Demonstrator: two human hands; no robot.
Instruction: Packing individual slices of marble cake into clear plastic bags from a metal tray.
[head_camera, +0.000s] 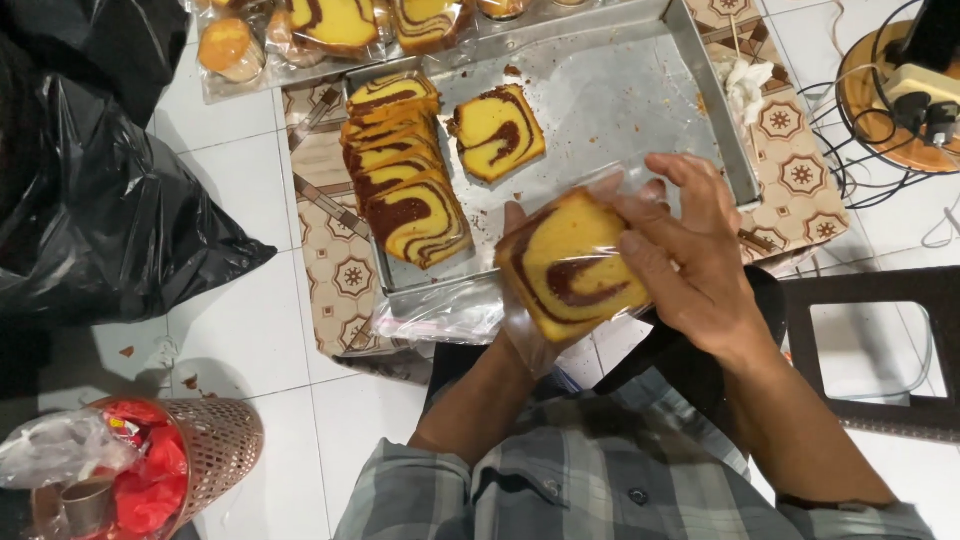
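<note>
Big black garbage bag (90, 200) slumped on the white tiles at left, reddish mesh basket (215, 445) stuffed with red plastic bottom left, wrapped cakes (330, 25) lined up along the top edge, tangle of cables (860, 150) over at right, dark stool (870, 345) beside

Home bakery floor: tiles (250, 330), cake tray (600, 110).

Colours and patterns, head view.
Yellow sponge cake slice with brown marbled swirls (570, 265); at 9 o'clock, glossy black plastic bag (100, 200); grey-blue plaid shirt (560, 480).
</note>
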